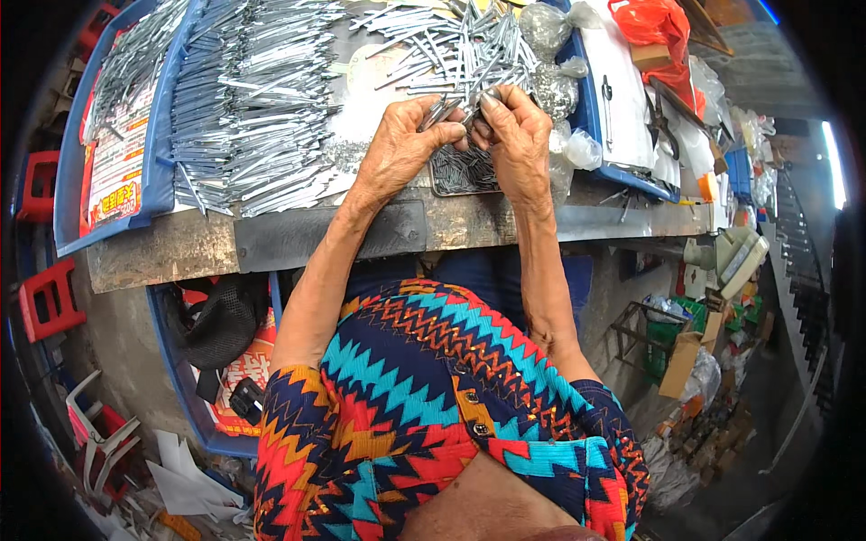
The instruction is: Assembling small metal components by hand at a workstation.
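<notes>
Worn grey surface (298,236) spanned the upper half of the frame, carrying blue trays (161,171) at upper left. Rows of finished silver metal strips (244,99) filled the upper left centre; a looser heap of the same strips (469,41) lay at top centre, just beyond the hands. Clear bags of small parts (552,54) sat to the right of the heap. A small dark tray of pins (460,171) rested directly beneath the hands.

Left hand (406,144), at upper centre, pinched a small bundle of strips (439,112) between thumb and fingers. Right hand (514,135), touching the left, was closed with fingertips pinching a small metal piece (487,94); whether it was a pin could not be told.

Judged advice: hold the bundle steady and level over the pin tray, fingertips close to the joint, so that dropped pieces fall back into the tray.
</notes>
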A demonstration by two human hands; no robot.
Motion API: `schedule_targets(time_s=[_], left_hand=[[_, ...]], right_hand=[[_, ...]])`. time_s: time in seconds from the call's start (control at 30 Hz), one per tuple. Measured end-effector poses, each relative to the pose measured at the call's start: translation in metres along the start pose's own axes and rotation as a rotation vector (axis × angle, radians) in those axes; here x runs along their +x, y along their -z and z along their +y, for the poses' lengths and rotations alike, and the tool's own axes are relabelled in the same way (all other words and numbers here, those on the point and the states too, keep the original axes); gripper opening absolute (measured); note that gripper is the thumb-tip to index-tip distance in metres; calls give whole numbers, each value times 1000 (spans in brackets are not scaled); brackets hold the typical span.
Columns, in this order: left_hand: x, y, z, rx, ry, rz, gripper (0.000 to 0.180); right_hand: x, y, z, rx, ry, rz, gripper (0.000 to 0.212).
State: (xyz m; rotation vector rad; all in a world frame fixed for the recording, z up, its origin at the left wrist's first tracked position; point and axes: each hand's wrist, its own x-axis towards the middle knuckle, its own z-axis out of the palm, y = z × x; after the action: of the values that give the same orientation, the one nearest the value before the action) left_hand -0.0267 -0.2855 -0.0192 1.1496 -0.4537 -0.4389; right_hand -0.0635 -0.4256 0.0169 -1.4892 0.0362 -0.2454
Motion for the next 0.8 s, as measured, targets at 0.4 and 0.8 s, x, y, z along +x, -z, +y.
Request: schedule_targets(time_s=[0.4, 0.8], left_hand=[[2, 0, -2, 81, -26, 21, 18], [2, 1, -8, 177, -91, 107, 17]], right_hand=[[-1, 0, 0, -463, 128, 57, 12], [-2, 14, 3, -289, -3, 0, 16]])
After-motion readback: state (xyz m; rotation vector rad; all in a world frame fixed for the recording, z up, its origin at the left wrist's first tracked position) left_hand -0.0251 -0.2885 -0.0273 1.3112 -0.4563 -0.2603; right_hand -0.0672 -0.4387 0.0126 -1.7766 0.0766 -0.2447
